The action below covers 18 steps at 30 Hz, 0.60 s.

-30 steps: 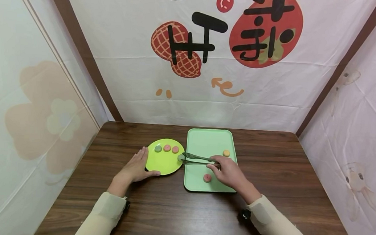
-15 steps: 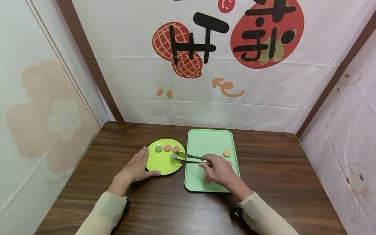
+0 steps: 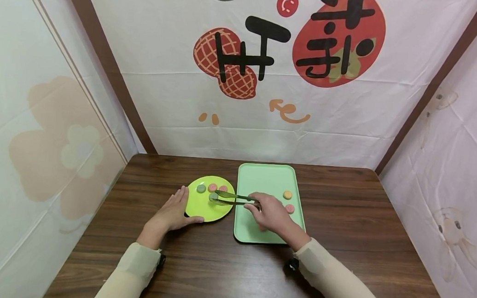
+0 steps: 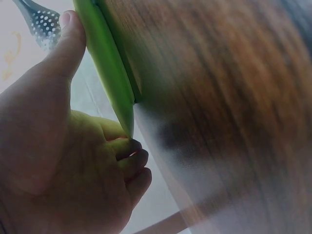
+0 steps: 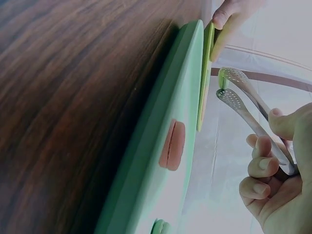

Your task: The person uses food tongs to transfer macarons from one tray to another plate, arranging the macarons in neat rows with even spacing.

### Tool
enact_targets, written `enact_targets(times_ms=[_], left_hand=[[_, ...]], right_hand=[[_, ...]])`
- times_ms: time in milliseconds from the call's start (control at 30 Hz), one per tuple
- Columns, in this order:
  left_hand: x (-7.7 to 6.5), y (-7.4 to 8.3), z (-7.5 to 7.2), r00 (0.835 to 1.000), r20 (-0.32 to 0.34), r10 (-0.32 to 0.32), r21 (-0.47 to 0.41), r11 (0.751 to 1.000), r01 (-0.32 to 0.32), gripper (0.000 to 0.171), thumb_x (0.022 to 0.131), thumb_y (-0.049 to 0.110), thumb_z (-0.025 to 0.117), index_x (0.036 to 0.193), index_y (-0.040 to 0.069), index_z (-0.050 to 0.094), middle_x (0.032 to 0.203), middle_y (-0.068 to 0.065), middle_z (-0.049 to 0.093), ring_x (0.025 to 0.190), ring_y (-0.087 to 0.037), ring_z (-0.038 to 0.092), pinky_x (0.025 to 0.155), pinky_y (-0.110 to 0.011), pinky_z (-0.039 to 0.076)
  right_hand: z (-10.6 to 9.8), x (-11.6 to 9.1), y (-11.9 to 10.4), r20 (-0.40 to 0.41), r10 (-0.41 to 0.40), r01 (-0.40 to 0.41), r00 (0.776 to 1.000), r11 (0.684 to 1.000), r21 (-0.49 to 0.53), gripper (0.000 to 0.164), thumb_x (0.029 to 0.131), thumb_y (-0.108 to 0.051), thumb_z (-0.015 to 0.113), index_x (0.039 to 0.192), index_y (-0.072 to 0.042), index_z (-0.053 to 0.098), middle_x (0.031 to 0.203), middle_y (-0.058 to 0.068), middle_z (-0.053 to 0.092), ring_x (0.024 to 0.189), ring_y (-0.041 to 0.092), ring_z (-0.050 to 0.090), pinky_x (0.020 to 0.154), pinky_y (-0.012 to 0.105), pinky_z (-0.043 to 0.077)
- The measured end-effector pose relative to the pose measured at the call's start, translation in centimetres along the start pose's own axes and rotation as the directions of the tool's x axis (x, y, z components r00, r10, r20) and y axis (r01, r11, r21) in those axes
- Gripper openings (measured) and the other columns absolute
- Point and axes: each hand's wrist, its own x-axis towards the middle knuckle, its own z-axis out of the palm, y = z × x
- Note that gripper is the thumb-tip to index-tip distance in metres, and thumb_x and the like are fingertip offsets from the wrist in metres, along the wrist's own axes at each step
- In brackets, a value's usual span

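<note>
My right hand grips a pair of metal tongs, its thumb on one arm and fingers on the other. Between the perforated tips sits a green macaron, above the yellow-green plate. On that plate, a green macaron and two pink macarons line the far side; the tongs partly cover one pink one. My left hand rests against the plate's left edge, fingers extended along the rim and thumb at the front. The left wrist view shows the thumb touching the rim.
Right of the plate lies a light green tray. It carries a yellow macaron, a pink macaron and another pink one, partly covered by my right hand in the head view. Printed fabric walls surround the wooden table.
My right hand has moved left with the tongs, carrying the green macaron from the plate's right edge further in over the plate. My left hand stays in place.
</note>
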Motion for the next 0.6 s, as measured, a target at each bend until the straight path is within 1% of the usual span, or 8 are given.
enact_targets(times_ms=[33, 200, 400, 500, 600], left_hand=[[0.0, 0.0, 0.0, 1.0, 0.001, -0.001, -0.001, 1.0, 0.001, 0.131, 0.093, 0.07, 0.072, 0.167, -0.012, 0.002, 0.176, -0.031, 0.001, 0.165, -0.045, 0.006, 0.134, -0.056, 0.011], [-0.1, 0.0, -0.1, 1.0, 0.0, -0.001, 0.001, 1.0, 0.001, 0.131, 0.093, 0.071, 0.072, 0.167, -0.012, 0.001, 0.176, -0.031, 0.001, 0.164, -0.045, 0.006, 0.134, -0.056, 0.011], [-0.1, -0.1, 0.0, 1.0, -0.003, 0.009, 0.008, 1.0, -0.009, 0.131, 0.093, 0.07, 0.072, 0.166, -0.013, 0.002, 0.176, -0.032, 0.001, 0.164, -0.046, 0.006, 0.134, -0.057, 0.012], [0.0, -0.1, 0.0, 1.0, -0.005, 0.013, 0.011, 1.0, -0.013, 0.13, 0.094, 0.07, 0.071, 0.166, -0.013, 0.002, 0.175, -0.033, 0.002, 0.164, -0.046, 0.007, 0.134, -0.057, 0.012], [0.0, -0.1, 0.1, 1.0, -0.008, 0.014, 0.011, 1.0, -0.014, 0.13, 0.094, 0.07, 0.072, 0.166, -0.013, 0.002, 0.175, -0.033, 0.002, 0.164, -0.046, 0.007, 0.134, -0.057, 0.012]], right_hand=[[0.0, 0.1, -0.1, 0.005, 0.006, -0.006, 1.0, 1.0, -0.003, 0.021, 0.106, -0.031, 0.072, 0.111, -0.012, 0.076, 0.088, -0.006, 0.07, 0.068, 0.006, 0.056, 0.062, 0.028, 0.051], [0.3, 0.6, -0.6, 0.009, 0.014, -0.014, 1.0, 1.0, 0.005, 0.02, 0.106, -0.031, 0.071, 0.111, -0.012, 0.076, 0.091, -0.004, 0.072, 0.067, 0.006, 0.057, 0.058, 0.027, 0.051], [0.9, 1.0, -0.8, 0.021, 0.005, -0.005, 1.0, 1.0, 0.014, 0.027, 0.107, -0.028, 0.071, 0.116, -0.004, 0.075, 0.094, 0.001, 0.074, 0.07, 0.007, 0.06, 0.062, 0.028, 0.053], [1.3, 1.3, -0.9, 0.028, 0.017, -0.017, 0.999, 1.0, 0.009, 0.028, 0.107, -0.029, 0.07, 0.118, -0.004, 0.076, 0.095, 0.002, 0.075, 0.072, 0.009, 0.062, 0.063, 0.029, 0.054], [1.5, 1.5, -1.0, 0.037, 0.03, -0.03, 0.999, 0.999, 0.017, 0.024, 0.107, -0.029, 0.07, 0.116, -0.008, 0.076, 0.098, 0.002, 0.076, 0.075, 0.009, 0.065, 0.065, 0.03, 0.055]])
